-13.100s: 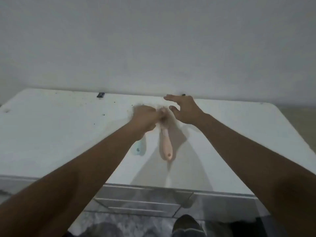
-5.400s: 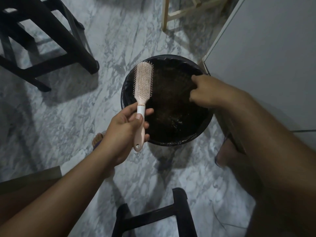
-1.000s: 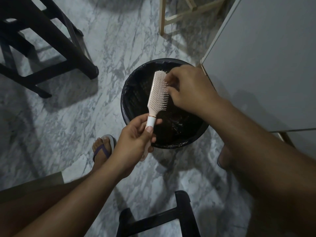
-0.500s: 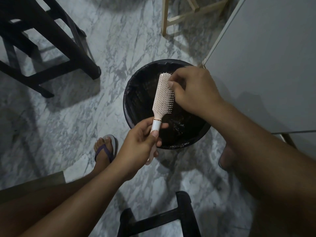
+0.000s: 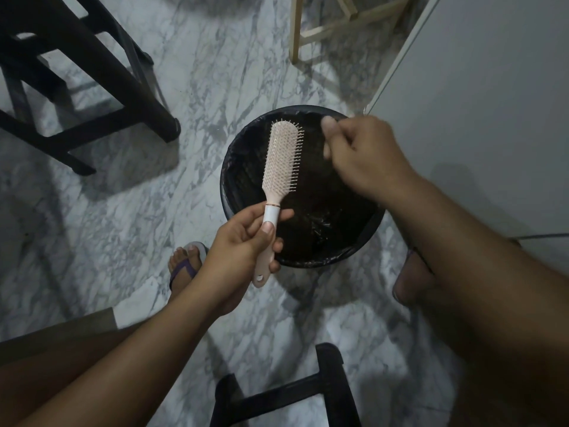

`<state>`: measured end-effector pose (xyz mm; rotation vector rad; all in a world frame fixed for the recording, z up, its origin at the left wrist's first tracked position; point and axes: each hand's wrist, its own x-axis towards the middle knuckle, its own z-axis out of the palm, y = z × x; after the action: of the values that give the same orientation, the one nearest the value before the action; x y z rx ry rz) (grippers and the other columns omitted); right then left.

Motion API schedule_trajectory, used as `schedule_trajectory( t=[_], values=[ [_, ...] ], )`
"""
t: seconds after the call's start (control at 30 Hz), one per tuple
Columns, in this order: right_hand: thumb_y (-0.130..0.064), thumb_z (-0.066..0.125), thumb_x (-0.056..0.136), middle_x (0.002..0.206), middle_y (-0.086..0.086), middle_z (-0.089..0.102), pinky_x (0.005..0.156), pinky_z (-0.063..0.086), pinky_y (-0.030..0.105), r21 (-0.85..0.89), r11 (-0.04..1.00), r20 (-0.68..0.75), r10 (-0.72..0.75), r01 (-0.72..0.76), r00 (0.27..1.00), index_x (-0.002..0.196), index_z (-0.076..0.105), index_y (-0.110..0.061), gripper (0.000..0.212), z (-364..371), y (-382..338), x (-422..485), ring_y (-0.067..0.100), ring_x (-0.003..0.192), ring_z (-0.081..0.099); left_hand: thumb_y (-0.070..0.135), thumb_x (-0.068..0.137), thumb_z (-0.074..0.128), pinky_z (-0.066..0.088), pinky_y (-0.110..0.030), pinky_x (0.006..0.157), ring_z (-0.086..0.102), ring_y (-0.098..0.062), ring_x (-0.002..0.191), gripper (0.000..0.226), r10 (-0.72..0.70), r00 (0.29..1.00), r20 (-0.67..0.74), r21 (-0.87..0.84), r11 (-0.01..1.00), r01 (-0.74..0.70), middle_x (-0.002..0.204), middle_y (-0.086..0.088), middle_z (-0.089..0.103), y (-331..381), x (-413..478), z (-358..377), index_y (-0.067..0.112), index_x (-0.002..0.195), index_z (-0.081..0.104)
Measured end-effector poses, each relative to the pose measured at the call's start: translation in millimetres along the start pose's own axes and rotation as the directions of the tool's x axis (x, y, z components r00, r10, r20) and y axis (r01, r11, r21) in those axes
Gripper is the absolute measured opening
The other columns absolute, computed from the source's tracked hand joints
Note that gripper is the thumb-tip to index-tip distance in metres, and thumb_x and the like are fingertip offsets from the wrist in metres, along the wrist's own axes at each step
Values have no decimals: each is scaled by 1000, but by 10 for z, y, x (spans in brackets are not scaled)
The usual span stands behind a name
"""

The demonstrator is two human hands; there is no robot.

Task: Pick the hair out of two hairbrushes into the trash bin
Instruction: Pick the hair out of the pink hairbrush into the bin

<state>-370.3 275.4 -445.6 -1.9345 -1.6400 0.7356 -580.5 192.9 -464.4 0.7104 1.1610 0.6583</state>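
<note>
Pink hairbrush [image 5: 281, 158] over lined trash bin [image 5: 227, 192], left hand [image 5: 243, 241] clamped on handle [image 5: 271, 215]. Right hand [image 5: 363, 152] beside bristles [image 5: 295, 155], fingertips [image 5: 329, 123] pinched together; hair unseen. Light, rigid; best gripped by handle.

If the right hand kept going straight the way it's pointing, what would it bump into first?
Probably the bristles of the pink hairbrush, which the left hand holds over the trash bin. Depth is unclear, so the right hand might slide past and reach the bin's rim instead.

One head cam, wide-angle, facing fwd and steeply down, close above trash bin [image 5: 238, 180], floor [image 5: 215, 72] around
</note>
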Motion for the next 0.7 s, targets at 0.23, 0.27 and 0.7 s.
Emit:
schedule_trajectory(
  t=[0.23, 0.27, 0.7],
  values=[
    [-44, 75, 85, 77, 13, 75, 54, 62, 32, 250, 943, 411, 103, -221, 906, 89, 73, -3, 42, 182, -178, -114, 22, 71, 75, 8, 103, 46, 46, -33, 59, 54, -14, 70, 32, -23, 998, 61, -79, 996, 28, 131, -6, 68, -2, 27, 9, 7, 134, 54],
    [-40, 75, 86, 75, 13, 75, 55, 62, 31, 265, 934, 423, 109, -238, 899, 87, 75, -2, 38, 163, -182, -104, 23, 70, 75, 9, 103, 46, 47, -33, 60, 55, -15, 70, 32, -28, 997, 70, -81, 996, 34, 130, -8, 68, -5, 26, 2, 8, 134, 54],
    [-36, 59, 99, 52, -7, 59, 45, 45, 17, 335, 938, 184, 23, -85, 983, 75, 68, -9, 37, -29, -226, 8, 5, 40, 52, 17, 106, 44, 43, -27, 47, 52, -11, 62, 31, -103, 995, -16, -52, 993, 102, 112, -3, 71, -15, 107, -92, 21, 134, 57]
  ],
)
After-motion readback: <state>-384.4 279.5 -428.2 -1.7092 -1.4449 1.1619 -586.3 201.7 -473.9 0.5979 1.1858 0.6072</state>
